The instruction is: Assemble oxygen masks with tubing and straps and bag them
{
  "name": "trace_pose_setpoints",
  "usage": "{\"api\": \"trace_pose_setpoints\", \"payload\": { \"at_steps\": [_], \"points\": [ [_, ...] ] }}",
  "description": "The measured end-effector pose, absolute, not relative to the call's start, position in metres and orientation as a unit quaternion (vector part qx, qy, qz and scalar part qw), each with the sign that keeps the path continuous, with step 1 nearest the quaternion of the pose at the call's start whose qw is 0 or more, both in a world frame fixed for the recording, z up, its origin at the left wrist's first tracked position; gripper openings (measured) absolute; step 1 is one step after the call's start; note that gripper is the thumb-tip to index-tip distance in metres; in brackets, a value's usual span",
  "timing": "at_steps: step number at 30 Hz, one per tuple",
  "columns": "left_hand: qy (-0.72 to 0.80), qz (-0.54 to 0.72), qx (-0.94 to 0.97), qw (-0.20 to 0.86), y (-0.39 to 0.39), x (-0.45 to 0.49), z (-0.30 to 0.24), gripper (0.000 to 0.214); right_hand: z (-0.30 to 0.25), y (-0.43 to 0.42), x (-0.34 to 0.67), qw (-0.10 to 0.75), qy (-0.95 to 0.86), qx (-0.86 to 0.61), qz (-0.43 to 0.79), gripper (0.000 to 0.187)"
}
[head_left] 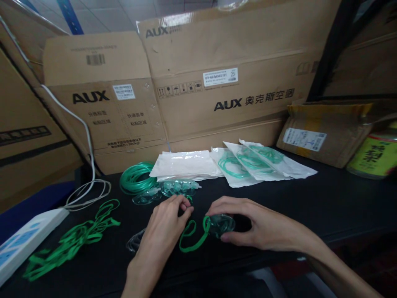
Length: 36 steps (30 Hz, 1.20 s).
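A: How many pieces are in hand?

B: One clear, green-tinted plastic mask, just right of lower centre over the black worktop, with a flat green strap curving off its left side.

A: Which way does it lie?

B: Its long axis runs roughly across the frame; I can't tell which way the opening faces.

A: And the fingers?

B: The right hand holds the mask between parted thumb and fingertips. The left hand has its tips pinched together, a bit of green strap showing there.

A: What else, counted?

B: Three white pouches with looped tubing inside, right of centre; one stack of white packs beside them; one smooth green coil, left of centre. The tangled straps, lower left, and the masks beyond the left hand overlap too much to count.
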<state>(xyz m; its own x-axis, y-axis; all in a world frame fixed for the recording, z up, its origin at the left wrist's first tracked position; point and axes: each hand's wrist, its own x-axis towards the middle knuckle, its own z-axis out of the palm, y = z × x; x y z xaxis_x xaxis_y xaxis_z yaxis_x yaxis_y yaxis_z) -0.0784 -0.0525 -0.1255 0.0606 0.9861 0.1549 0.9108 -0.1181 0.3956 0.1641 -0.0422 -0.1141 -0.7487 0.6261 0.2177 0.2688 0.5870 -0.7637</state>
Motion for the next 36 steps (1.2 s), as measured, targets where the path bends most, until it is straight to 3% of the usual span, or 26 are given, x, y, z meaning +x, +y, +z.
{"api": "trace_pose_setpoints", "payload": {
  "at_steps": [4, 11, 17, 27, 36],
  "points": [
    [0.660, 0.184, 0.717, 0.130, -0.052, -0.078, -0.118, 0.009, -0.117, -0.041, 0.165, 0.257, -0.836, -0.313, 0.369, 0.041],
    [0.606, 0.184, 0.750, 0.192, -0.056, -0.093, -0.120, 0.047, -0.122, -0.038, 0.166, 0.257, -0.806, -0.369, 0.386, 0.045],
    [0.591, 0.173, 0.771, 0.162, -0.059, -0.098, -0.121, 0.028, -0.120, -0.039, 0.162, 0.280, -0.830, -0.350, 0.332, 0.042],
    [0.588, 0.221, 0.770, 0.110, -0.050, -0.079, -0.132, 0.015, -0.125, -0.038, 0.160, 0.282, -0.848, -0.313, 0.322, 0.050],
    [0.554, 0.312, 0.757, 0.146, -0.059, -0.092, -0.110, 0.029, -0.131, -0.037, 0.158, 0.287, -0.837, -0.320, 0.339, 0.035]
  ]
}}
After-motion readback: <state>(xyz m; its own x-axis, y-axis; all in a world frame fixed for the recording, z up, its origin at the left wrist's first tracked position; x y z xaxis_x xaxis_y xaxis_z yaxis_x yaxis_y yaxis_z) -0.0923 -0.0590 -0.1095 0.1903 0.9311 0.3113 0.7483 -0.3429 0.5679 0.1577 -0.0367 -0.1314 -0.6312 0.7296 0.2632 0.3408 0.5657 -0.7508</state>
